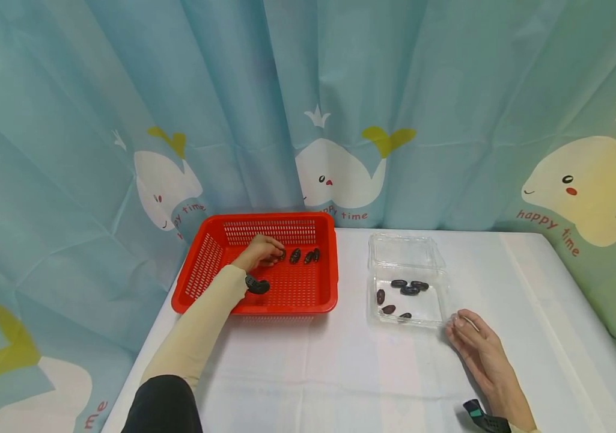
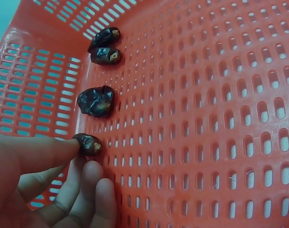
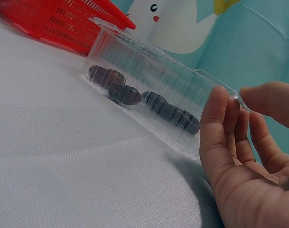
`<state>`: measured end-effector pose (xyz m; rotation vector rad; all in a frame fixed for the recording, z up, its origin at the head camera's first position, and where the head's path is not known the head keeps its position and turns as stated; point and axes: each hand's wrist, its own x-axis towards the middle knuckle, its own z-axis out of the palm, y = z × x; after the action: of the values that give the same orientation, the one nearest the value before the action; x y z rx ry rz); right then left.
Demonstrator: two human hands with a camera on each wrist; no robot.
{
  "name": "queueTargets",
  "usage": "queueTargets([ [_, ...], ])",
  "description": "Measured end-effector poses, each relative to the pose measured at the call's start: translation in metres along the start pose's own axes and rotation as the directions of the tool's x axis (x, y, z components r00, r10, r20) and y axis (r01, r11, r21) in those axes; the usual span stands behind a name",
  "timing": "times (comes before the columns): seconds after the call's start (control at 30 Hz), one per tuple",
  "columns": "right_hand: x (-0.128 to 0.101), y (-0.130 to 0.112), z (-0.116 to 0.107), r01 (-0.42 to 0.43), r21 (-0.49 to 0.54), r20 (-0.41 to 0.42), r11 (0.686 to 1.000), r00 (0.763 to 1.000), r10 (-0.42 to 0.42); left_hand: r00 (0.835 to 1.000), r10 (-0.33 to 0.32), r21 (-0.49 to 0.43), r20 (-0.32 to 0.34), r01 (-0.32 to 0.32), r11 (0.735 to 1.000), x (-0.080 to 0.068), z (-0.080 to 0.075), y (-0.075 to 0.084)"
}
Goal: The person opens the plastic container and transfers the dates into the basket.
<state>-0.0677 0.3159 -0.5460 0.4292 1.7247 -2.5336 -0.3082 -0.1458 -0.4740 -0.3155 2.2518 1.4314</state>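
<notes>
Head view looks down from above – wrist views sit close; red basket [image 1: 264, 264] shared

Left hand [image 1: 260, 251] covers held date [image 2: 88, 144] in head view; basket [image 2: 220, 118] cropped at wrist

A long cream sleeve [image 1: 199, 325] covers the left forearm, black fabric above it. Each wrist carries a small black camera mount [image 1: 256, 285], the right one marked teal.
</notes>
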Motion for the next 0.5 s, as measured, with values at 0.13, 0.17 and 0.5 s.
queueTargets([
  [0.13,0.001,0.000,0.000,-0.001,0.018,0.002,1.000,1.000,0.001,1.000,-0.003,0.013,0.001,0.003,1.000,0.000,0.000,0.001],
  [0.17,0.001,0.000,0.000,-0.002,0.021,0.002,1.000,1.000,0.002,1.000,-0.003,0.014,0.005,0.003,1.000,-0.001,0.000,0.001],
  [0.5,0.000,0.000,0.000,-0.005,0.014,-0.001,1.000,1.000,0.005,0.977,0.139,0.154,0.161,-0.164,0.974,-0.007,-0.015,0.008],
])
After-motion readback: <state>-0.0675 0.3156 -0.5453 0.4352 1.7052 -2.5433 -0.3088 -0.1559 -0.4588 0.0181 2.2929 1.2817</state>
